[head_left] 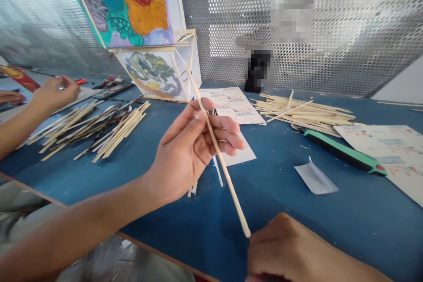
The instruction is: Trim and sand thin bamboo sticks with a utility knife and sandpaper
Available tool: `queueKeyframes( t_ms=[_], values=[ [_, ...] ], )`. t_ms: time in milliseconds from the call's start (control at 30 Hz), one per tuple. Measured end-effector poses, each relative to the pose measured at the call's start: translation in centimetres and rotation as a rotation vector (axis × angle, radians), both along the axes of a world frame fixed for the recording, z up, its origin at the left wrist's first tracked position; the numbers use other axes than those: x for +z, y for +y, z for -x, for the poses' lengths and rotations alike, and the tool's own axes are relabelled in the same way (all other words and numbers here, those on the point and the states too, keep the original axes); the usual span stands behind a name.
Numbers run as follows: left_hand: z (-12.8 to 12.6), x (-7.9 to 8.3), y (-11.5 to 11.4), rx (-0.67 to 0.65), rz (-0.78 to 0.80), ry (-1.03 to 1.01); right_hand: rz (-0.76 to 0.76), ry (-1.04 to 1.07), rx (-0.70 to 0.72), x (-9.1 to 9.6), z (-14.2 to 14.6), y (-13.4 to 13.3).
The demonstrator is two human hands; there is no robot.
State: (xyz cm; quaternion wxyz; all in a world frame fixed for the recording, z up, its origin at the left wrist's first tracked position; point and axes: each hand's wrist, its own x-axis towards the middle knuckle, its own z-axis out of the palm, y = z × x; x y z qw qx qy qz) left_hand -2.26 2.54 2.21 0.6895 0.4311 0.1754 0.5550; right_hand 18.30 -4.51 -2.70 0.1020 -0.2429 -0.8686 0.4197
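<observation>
My left hand (188,150) pinches a thin pale wooden stick (228,177) between thumb and forefinger, its other fingers loosely curled behind. The stick slants from upper left down to lower right, and its lower end looks rounded. Close to that end, my right hand (280,246) is curled closed at the bottom edge. Its fingertips are hidden, so what it may hold does not show. Behind the left hand lie printed sheets marked as coated abrasive (236,105). A few short sticks (192,189) show beneath that hand.
A pile of sticks (307,112), a green-and-black utility knife (343,152) and a small curled sheet (316,177) lie to the right. Bundled sticks (120,132) are on the left, near a co-worker's hand (54,96). A stick-framed box with painted panels (153,75) stands behind.
</observation>
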Motion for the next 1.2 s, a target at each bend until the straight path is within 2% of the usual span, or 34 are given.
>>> queueKeyframes(
  t_ms=[133,233,333,433,633,967,1200],
  values=[
    [-0.1,0.2,-0.3,-0.008,-0.002,-0.017,-0.019,0.124,-0.459,0.6,0.4,-0.3],
    [-0.2,0.0,-0.5,-0.033,-0.006,-0.014,0.006,0.267,-0.632,0.9,0.6,-0.4],
    [-0.4,-0.7,-0.7,-0.074,0.001,0.020,0.010,0.335,-0.618,1.3,0.5,-0.2],
    [-0.7,-1.7,-0.9,-0.161,0.003,0.043,-0.006,0.288,-0.555,1.5,0.2,0.0],
    [-1.2,-2.9,-1.2,-0.298,0.010,0.029,0.021,0.261,-0.555,0.9,0.2,0.1],
    [-1.4,-3.6,-1.2,-0.329,0.059,-0.007,-0.014,0.239,-0.545,0.6,0.5,0.3],
    [-1.9,-3.6,-1.4,-0.317,0.139,-0.045,-0.101,0.324,-0.641,0.3,1.4,0.3]
  ],
)
